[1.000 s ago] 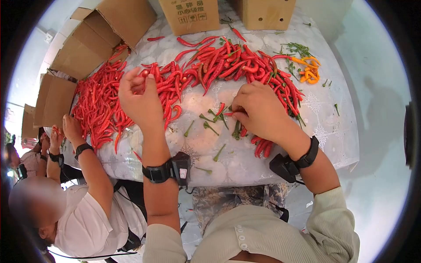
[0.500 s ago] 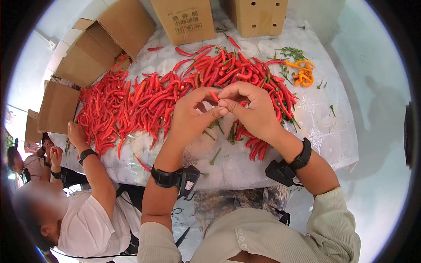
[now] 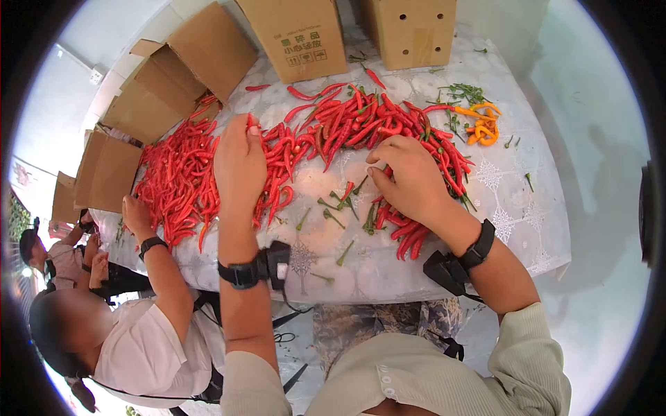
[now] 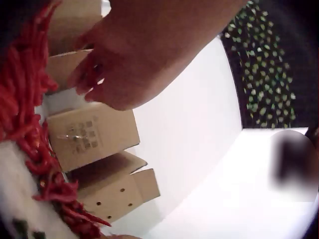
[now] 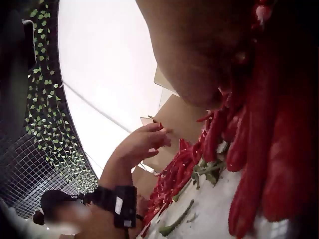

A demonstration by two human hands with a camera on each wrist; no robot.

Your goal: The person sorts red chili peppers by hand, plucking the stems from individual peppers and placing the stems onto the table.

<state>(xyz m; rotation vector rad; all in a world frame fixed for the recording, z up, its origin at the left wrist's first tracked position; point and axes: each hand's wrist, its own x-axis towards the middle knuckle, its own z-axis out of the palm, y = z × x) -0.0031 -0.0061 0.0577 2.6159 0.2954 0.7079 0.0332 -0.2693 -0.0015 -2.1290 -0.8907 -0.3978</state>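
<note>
My left hand (image 3: pixel 239 170) is raised over the middle of the heap of red chili peppers (image 3: pixel 177 177). Its fingers pinch a red chili pepper (image 3: pixel 252 120), mostly hidden by the hand in the head view. In the right wrist view, a red tip shows at the fingers of that left hand (image 5: pixel 137 147). Bent over the near right part of the heap is my right hand (image 3: pixel 409 177), fingers curled and thumb below the index finger. Red shows between them, but I cannot tell whether they grip a pepper. Loose green stems (image 3: pixel 331 216) lie between the hands.
Yellow peppers (image 3: pixel 484 128) lie at the right beside green stems (image 3: pixel 465 91). Cardboard boxes (image 3: pixel 295 41) stand along the back and left of the cloth-covered table (image 3: pixel 513 222). At the left, another person's hand (image 3: pixel 137 213) is at the heap's edge.
Both hands met over the heap with a red pepper between them half a second ago. Since then the left hand has moved left and the right hand slightly down, apart from each other.
</note>
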